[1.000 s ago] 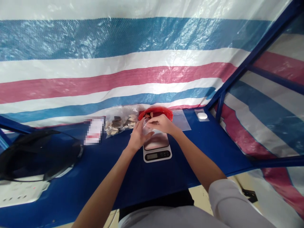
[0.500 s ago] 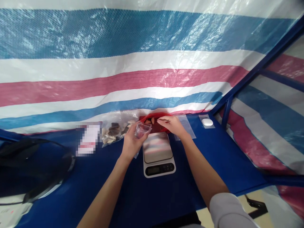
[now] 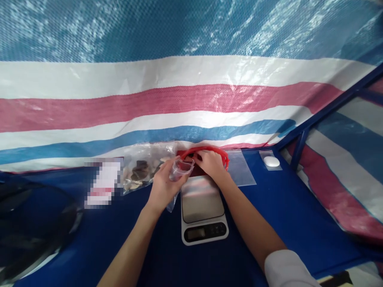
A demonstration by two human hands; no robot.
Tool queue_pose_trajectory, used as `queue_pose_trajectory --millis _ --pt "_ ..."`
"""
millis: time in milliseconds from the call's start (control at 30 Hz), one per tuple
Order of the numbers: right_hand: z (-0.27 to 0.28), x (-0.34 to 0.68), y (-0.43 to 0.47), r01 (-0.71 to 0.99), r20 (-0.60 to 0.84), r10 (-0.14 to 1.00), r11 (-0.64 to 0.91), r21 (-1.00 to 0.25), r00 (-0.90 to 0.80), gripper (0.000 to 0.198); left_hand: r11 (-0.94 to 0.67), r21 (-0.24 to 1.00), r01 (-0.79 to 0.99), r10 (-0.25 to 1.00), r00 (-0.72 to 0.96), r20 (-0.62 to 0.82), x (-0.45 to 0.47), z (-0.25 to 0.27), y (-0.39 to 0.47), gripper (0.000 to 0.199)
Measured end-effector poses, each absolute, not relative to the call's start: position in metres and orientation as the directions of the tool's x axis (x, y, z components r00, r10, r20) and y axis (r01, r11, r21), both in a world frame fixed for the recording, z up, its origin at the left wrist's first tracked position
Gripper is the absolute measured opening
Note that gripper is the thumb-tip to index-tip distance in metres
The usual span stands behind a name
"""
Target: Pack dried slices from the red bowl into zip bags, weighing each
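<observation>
One clear cup is sitting in the left hand, beside a red basket.
Left fingers are clasping it; the right hand is reaching inside the basket — its grip is hiding, cannot tell — and a scale is lying just in front.

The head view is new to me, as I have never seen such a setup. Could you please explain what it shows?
There is no machine here: a person works bare-handed, and a camera worn on the head looks forward and down. The left hand holds a small clear plastic cup. The right hand reaches into a red plastic basket; its fingertips are hidden. Nearer the person, a white scale with a silver plate rests on the blue table. To the left lies a clear plastic bag of brown and pale pieces.
</observation>
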State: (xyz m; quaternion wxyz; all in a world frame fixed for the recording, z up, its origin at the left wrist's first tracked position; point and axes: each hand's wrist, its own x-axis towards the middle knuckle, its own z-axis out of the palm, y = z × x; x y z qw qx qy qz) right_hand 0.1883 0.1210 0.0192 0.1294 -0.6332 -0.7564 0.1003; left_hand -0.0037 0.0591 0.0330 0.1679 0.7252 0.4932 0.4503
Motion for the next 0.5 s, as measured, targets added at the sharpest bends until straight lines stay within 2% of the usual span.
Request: queue_pose_trajectory --millis 267,500 --pt "0.022 0.1784 0.1237 0.962 -0.005 0.987 0.156 -0.226 -0.161 0.05 -0.435 0.719 0.542 0.888 0.128 0.441 -0.012 0.0379 0.058 0.048" --pt "0.0219 0.1826 0.1198 0.954 -0.007 0.974 0.222 -0.2 -0.228 0.032 -0.445 0.726 0.524 0.882 0.119 0.456 -0.0129 0.0365 0.0572 0.047"
